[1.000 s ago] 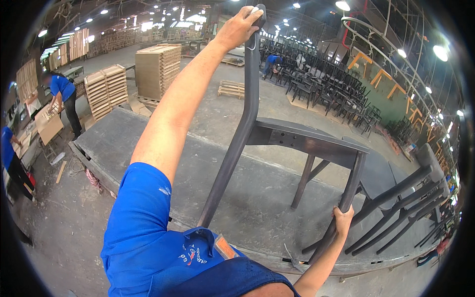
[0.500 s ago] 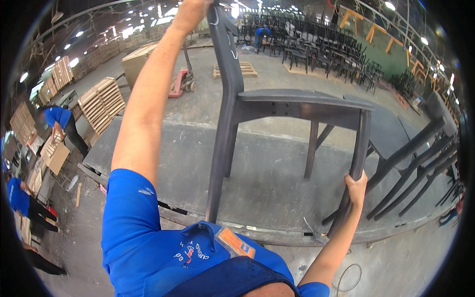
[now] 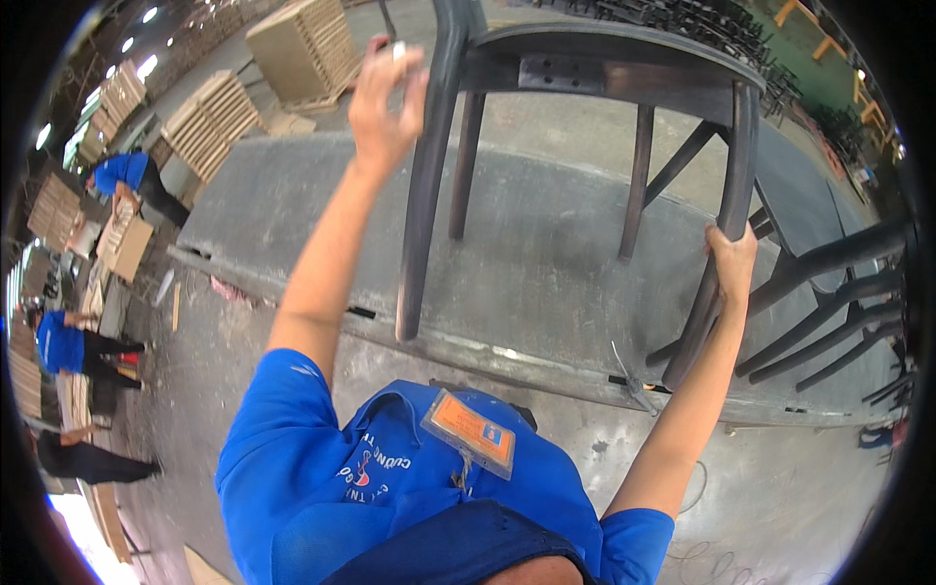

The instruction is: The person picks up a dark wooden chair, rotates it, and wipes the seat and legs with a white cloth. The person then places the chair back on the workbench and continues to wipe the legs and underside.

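Note:
A dark wooden chair stands upright on the grey work table, its back cut off by the top edge. My right hand is wrapped round the chair's near right leg. Beside the left upright and leg, my left hand is raised with thumb and fingers apart, slightly blurred, holding nothing. To the right, another dark chair lies on the same table with its legs pointing toward me. A thin grey strip lies at the table's near edge below my right hand.
Stacked wooden slats and a large pallet stack stand beyond the table at the left. A person in blue bends over a cardboard box, with other people nearby. Many dark chairs crowd the far right.
My left hand has let go of the chair's back and come down beside its left leg. My right hand keeps its hold on the right leg. The view has tilted downward.

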The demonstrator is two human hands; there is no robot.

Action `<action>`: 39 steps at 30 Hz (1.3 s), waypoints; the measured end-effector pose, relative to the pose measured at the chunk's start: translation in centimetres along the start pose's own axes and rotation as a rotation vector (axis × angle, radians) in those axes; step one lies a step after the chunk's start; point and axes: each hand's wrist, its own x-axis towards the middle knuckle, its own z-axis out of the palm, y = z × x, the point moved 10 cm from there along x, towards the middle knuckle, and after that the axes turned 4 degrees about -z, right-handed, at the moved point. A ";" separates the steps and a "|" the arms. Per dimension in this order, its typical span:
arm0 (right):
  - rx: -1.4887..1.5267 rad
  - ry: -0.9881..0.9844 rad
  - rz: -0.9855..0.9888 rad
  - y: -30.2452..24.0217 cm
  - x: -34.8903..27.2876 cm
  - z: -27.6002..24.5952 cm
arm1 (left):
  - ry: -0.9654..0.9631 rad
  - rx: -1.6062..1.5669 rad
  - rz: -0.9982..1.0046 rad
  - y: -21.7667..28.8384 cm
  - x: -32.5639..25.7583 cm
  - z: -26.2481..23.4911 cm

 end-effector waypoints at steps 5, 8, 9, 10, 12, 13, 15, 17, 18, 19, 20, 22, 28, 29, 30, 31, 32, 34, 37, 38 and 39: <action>-0.031 -0.048 -0.040 -0.3 3.3 1.5 | 0.056 -0.077 -0.461 4.0 -17.7 -7.1; -0.076 -0.094 -0.025 -0.1 5.0 2.4 | -0.340 -0.110 -0.587 10.1 -27.3 -6.1; -0.077 -0.112 -0.014 0.0 5.5 2.7 | -0.530 -0.135 -0.592 12.2 -30.7 -5.2; -0.040 -0.127 -0.037 -0.2 5.9 3.0 | -0.630 -0.154 -0.744 12.9 -34.5 -5.1; 0.027 -0.134 -0.026 -0.2 6.8 3.5 | -0.812 -0.212 -1.035 13.9 -42.6 -4.7; 0.024 -0.147 -0.019 -0.1 7.2 3.8 | -0.816 -0.205 -1.119 13.8 -46.1 -4.8; -0.003 -0.163 -0.016 0.0 8.2 4.1 | -0.796 -0.213 -1.303 13.6 -53.5 -5.2; -0.009 -0.186 -0.002 0.3 9.2 4.6 | -0.813 -0.159 -1.655 12.9 -63.0 -5.8; -0.013 -0.197 0.000 0.4 9.7 4.8 | -0.805 -0.135 -1.871 12.9 -67.6 -6.4; -0.007 -0.200 0.020 0.7 10.1 4.9 | -0.781 -0.097 -1.868 12.5 -70.2 -6.5; -0.002 -0.204 0.036 0.9 10.5 5.1 | -0.740 -0.065 -1.907 12.2 -72.8 -6.6; 0.026 -0.199 0.047 1.0 11.5 5.5 | -0.714 0.019 -1.981 11.6 -77.2 -6.0; -0.045 -0.276 0.048 0.6 13.7 7.0 | -0.767 0.192 -1.926 8.1 -84.9 -2.1; -0.096 -0.270 0.059 0.6 14.0 7.0 | -0.700 0.193 -1.884 7.2 -85.5 -1.4; -0.109 -0.299 0.027 0.3 14.1 7.2 | -0.741 0.266 -1.754 6.5 -85.7 -0.6; -0.060 -0.283 0.031 0.3 14.4 7.3 | -0.579 0.200 -1.837 6.4 -87.0 -0.5; -0.034 -0.270 0.044 0.4 14.5 7.3 | -0.413 0.136 -1.915 6.2 -88.3 -0.7; -0.011 -0.263 0.058 0.5 14.6 7.4 | -0.335 0.174 -1.872 5.9 -88.9 -0.8; -0.008 -0.282 0.050 0.3 14.5 7.6 | -0.355 0.256 -1.773 5.9 -88.3 -0.5; 0.003 -0.290 0.038 0.2 14.4 7.8 | -0.198 0.143 -1.912 6.2 -89.3 -0.7; 0.011 -0.286 0.033 0.2 14.3 7.8 | -0.035 0.036 -2.065 6.7 -90.4 -0.7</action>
